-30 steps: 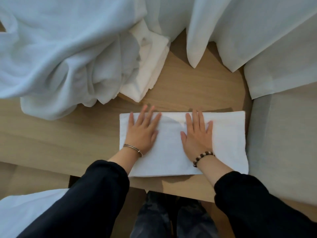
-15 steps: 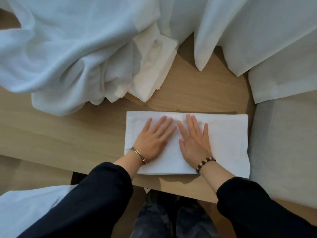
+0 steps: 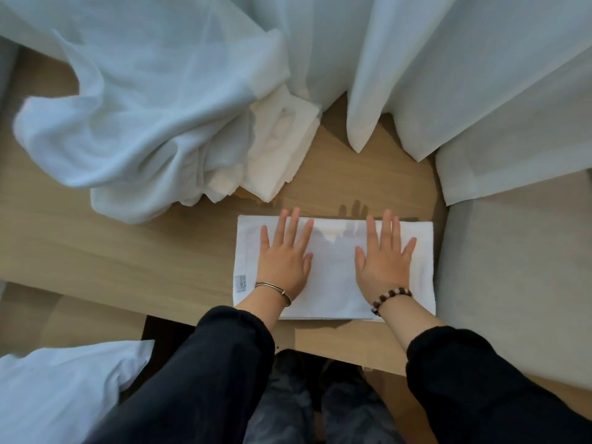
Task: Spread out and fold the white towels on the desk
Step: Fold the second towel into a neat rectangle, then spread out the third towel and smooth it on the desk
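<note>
1. White towel [image 3: 334, 283], folded oblong, is laid at the desk's [image 3: 128, 251] near edge.
2. On it the left hand [image 3: 283, 262] and right hand [image 3: 386, 264] are pressed flat, fingers spread.
3. Creases are best smoothed outward, edges kept aligned.

Folded towel [image 3: 333, 270]: plain white, with a small grey label [image 3: 239, 282]. Surface [image 3: 128, 251]: light tan, with a wood-grain pattern. Stack of towels [image 3: 282, 149]: cream-white, unpatterned. Curtain [image 3: 144, 107]: pale bluish white, sheer. Sleeves [image 3: 217, 363]: solid black. Bangle [image 3: 274, 288]: silver. Bead bracelet [image 3: 390, 298]: dark brown beads alternating with pale ones. Trousers [image 3: 288, 405]: dark grey, mottled. Seat cushion [image 3: 512, 267]: light grey-beige, plain.
</note>
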Tool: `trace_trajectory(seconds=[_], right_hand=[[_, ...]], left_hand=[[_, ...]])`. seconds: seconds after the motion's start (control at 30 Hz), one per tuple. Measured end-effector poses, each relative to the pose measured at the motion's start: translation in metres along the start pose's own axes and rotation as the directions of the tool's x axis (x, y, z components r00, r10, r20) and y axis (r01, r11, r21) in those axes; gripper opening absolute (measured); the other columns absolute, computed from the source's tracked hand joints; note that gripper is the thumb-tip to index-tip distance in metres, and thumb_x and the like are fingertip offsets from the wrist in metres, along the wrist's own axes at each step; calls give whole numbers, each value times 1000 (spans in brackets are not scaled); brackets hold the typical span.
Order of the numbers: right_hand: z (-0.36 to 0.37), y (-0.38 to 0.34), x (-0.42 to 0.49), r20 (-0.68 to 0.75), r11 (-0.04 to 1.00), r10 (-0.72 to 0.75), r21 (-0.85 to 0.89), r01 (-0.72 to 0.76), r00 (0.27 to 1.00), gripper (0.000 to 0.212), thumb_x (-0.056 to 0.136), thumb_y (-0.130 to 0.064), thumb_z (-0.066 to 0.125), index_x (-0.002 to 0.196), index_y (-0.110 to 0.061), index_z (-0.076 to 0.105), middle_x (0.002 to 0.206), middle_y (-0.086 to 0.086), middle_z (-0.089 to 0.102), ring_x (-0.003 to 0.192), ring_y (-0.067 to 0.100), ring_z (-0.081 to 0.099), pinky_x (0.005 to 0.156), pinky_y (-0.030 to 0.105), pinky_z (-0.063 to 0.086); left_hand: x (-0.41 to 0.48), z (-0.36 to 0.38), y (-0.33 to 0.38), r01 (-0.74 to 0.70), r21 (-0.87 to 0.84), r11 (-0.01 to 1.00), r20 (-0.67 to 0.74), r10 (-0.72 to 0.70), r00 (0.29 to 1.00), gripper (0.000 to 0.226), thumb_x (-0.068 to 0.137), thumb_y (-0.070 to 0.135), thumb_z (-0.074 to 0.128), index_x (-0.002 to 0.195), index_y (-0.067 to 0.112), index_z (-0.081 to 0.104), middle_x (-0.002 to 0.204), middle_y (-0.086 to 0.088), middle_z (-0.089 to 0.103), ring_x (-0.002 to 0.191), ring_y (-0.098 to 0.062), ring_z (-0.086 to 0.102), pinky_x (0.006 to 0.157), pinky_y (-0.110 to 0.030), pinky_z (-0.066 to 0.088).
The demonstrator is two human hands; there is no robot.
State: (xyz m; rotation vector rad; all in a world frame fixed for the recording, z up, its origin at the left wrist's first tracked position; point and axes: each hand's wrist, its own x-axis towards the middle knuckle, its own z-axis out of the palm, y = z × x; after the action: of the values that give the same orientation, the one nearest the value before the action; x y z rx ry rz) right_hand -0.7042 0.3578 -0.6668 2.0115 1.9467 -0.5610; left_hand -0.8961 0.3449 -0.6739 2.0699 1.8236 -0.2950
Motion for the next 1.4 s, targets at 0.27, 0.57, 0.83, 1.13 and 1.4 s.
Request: trace_trajectory(seconds=[0.27,0.57,0.83,1.13,1.4], right_hand=[[-129,-44,-12,-156,992,-127,0,128,980,59,99,-38,27,152,-18,10,159,8,-9,146,22,-11,114,51,-6],[-207,-169,3,-332,974,-148,113,195,932,55,95,-25,44,145,-9,30,158,13,12,146,26,7,115,51,9],[-191,-266,43,-126,968,-159,174,180,979,78,89,-36,53,150,-31,5,158,1,-14,145,21,-9,117,49,5],[-201,-277,76,-43,977,-121,172,127,992,21,98,-22,41,107,-20,60,130,1,54,134,21,35,116,52,5],[-263,-290,37,-264,628,-41,743,230,964,22,90,-1,51,71,-9,55,66,1,57,65,9,52,56,15,38]], left_hand=[[-21,-139,6,-46,-5,999,-141,45,989,63,94,30,44,150,22,16,159,-9,1,146,-27,-4,113,-57,6],[0,-235,-116,45,26,999,-235,-38,971,73,89,21,44,151,26,5,159,-5,-8,144,-25,-16,112,-54,-5],[31,-225,-235,235,28,972,101,-237,966,75,85,58,51,146,28,18,158,-2,-8,145,-26,-11,111,-58,10],[37,-217,-253,83,-174,981,-56,-94,994,24,98,29,33,115,17,46,111,-3,61,112,-25,50,106,-43,28],[35,-260,-247,-163,-587,793,-60,158,986,99,72,50,73,148,30,14,156,3,16,143,-15,11,115,-45,7]])
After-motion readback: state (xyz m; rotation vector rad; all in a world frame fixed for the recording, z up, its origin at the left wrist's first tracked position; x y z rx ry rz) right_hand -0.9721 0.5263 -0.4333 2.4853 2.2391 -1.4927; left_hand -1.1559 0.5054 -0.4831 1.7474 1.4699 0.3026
